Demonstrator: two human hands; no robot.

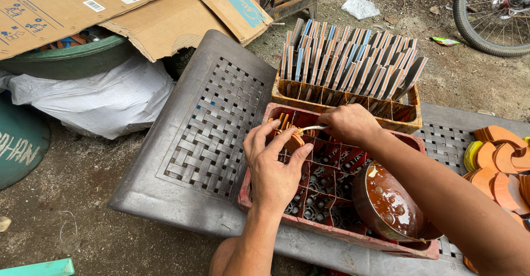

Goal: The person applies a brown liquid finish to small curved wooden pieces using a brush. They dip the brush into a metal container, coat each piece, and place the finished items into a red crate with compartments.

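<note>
Head view: red crate with glue bowl

- We see a matt orange piece, clay by its look, in the left hand.
- We see a scuffed red plastic crate.
- We note a glossy brown glaze in the bowl.
- We see creased cardboard, and a dull grey woven-pattern plastic panel.
</note>
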